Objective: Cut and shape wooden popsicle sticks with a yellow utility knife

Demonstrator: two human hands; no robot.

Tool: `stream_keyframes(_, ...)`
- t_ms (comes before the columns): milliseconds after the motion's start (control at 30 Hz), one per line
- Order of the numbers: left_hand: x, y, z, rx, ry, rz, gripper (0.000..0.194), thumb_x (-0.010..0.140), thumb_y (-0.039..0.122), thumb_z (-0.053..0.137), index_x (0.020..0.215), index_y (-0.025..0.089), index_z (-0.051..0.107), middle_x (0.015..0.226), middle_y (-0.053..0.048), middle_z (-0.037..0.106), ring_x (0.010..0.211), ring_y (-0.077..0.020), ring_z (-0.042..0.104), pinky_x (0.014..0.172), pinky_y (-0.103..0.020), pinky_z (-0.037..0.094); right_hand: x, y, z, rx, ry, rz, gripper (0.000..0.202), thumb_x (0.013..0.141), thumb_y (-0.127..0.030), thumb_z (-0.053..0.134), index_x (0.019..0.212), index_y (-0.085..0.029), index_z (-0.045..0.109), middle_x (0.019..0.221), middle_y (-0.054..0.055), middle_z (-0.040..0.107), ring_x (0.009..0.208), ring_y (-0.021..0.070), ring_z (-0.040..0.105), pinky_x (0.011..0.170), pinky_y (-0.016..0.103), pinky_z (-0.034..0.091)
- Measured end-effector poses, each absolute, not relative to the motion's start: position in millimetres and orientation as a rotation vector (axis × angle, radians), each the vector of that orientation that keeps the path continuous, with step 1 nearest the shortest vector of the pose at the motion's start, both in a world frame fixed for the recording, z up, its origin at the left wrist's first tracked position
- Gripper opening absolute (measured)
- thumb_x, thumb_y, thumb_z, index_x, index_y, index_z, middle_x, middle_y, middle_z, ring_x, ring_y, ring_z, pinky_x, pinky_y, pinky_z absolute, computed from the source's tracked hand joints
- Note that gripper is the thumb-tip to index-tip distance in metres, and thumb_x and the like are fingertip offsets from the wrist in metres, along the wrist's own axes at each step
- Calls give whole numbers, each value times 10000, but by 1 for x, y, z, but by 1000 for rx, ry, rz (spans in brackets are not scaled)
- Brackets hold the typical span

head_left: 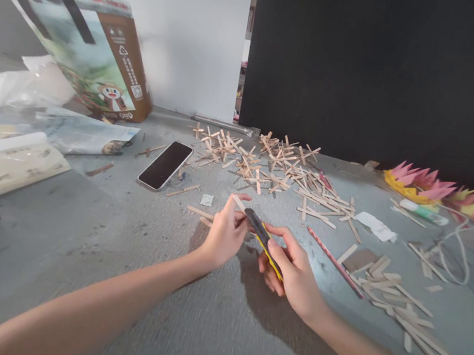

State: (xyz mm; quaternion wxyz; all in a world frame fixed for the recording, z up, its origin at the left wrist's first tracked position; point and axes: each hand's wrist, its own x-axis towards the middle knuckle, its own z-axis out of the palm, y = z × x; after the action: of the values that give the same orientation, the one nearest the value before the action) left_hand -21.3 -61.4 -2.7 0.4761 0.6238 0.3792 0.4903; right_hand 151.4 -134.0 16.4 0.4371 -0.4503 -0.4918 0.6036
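Across a grey, finely ribbed tabletop [86, 249], you are working before a flat black panel [388, 75] and a smooth white panel [198, 27], the black one running out of frame. A glossy, boxy carrier bag [90, 67] with a black strap handle is leaning at your left, showing a cartoon figure, a recycling mark and a square code; its column of lettering is blurring beyond reading. Heaps of flat wooden sticks, many crossed into X shapes [244, 160], are lying ahead of you, loose sticks [390, 292] scattering at right. Crinkled plastic packets [14, 163] are crowding the left edge, partly cut off, their print illegible. Spiky, layered paper flowers [420, 184] in pink and yellow are sitting far right, the furthest losing its edge to the frame. Your right hand [298, 271] is grasping a black-and-yellow utility knife [266, 242] above the table's middle, while your left hand [225, 229] is curling its fingers at the knife's front end; its grip cannot be told, nor whether the pale strip [240, 204] there is stick or blade. A dark-screened phone [165, 166], a slim red patterned rod [334, 262] and a tiny square sachet [207, 200] are lying around you.
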Motion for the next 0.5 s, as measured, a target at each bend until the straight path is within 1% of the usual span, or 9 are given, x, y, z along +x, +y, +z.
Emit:
stream_keyframes(133,-21,-62,-3,1483,927,1220,418,912,81,519,1299,213,434,883,-28,772,774,-149,747,738,-250,551,146,-136,22,-997,-1062,1672,309,1045,-452,515,1291,-266,486,688,-45,665,340,42,314,441,221,371)
stream_keyframes(233,-21,-64,-1,1504,984,1244,377,933,108,530,1286,217,454,957,-54,785,814,-155,758,762,-269,573,142,-139,26,-928,-969,1754,261,1060,-410,489,1282,-272,479,704,-41,665,351,39,305,464,224,374)
stream_keyframes(367,-22,-65,-1,1514,1019,1252,344,957,147,533,1285,223,459,1008,-75,790,875,-174,777,812,-305,604,136,-143,27,-840,-890,1860,203,1061,-406,484,1204,-262,490,729,-42,651,360,40,343,500,244,409)
stream_keyframes(433,-22,-65,-2,1491,997,1248,345,954,147,536,1279,229,453,1020,-75,788,915,-184,782,818,-314,615,133,-145,26,-803,-867,1900,179,1058,-413,494,1137,-253,498,739,-44,637,369,43,380,520,257,433)
stream_keyframes(500,-21,-65,-2,1464,976,1246,347,948,145,542,1270,232,448,1013,-72,786,927,-189,783,816,-319,623,131,-146,25,-764,-867,1916,175,1062,-416,494,1121,-251,496,754,-45,631,381,47,415,534,267,448)
